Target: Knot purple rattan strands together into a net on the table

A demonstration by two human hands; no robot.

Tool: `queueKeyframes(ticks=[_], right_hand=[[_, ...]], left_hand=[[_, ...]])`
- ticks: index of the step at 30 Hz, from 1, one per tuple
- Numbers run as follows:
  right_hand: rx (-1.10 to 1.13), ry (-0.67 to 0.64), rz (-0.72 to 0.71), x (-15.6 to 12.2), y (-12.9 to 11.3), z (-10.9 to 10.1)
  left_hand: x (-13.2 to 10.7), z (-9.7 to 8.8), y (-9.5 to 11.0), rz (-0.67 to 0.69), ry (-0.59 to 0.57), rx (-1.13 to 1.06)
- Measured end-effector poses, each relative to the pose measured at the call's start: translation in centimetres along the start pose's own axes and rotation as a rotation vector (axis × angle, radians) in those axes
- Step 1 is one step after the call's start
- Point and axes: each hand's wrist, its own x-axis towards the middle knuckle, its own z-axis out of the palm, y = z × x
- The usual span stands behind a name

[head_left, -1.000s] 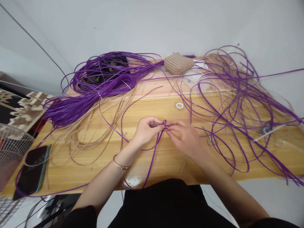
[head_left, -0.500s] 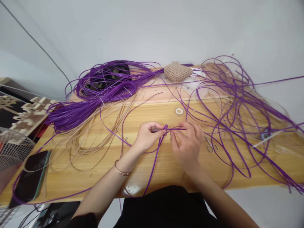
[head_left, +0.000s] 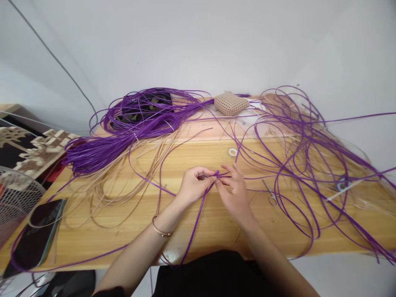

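Observation:
My left hand [head_left: 194,187] pinches a crossing of thin purple cords [head_left: 217,175] over the middle of the wooden table [head_left: 93,231]. My right hand [head_left: 233,194] meets it from the right, thumb and forefinger closed on the same cords. One purple strand [head_left: 198,216] runs from the pinch down towards my lap. A bracelet sits on my left wrist.
A thick purple cord bundle [head_left: 123,132] lies back left over beige strands [head_left: 117,185]. Loose purple loops [head_left: 303,165] cover the right side. Small scissors [head_left: 270,194], a tape ring [head_left: 233,152], a woven beige pouch [head_left: 231,103] and a phone [head_left: 35,235] lie about.
My right hand has drawn back left from the stretched cord to meet the left hand at the crossing. The camera has tilted so the table sits lower in view.

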Motion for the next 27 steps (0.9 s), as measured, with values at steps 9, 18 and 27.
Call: queueKeyframes(ticks=[9,18,27], right_hand=[[-0.028,0.203,0.001,0.0,-0.9,0.5],[-0.184,0.172,-0.098,-0.1,-1.5,0.2],[-0.255,0.05,-0.127,-0.7,-2.1,-0.2]], left_hand=[[0.1,0.7,0.3,-0.003,0.103,-0.02],[0.2,1.0,0.5,-0.125,0.095,-0.198],[1.0,0.7,-0.7,-0.012,0.166,-0.171]])
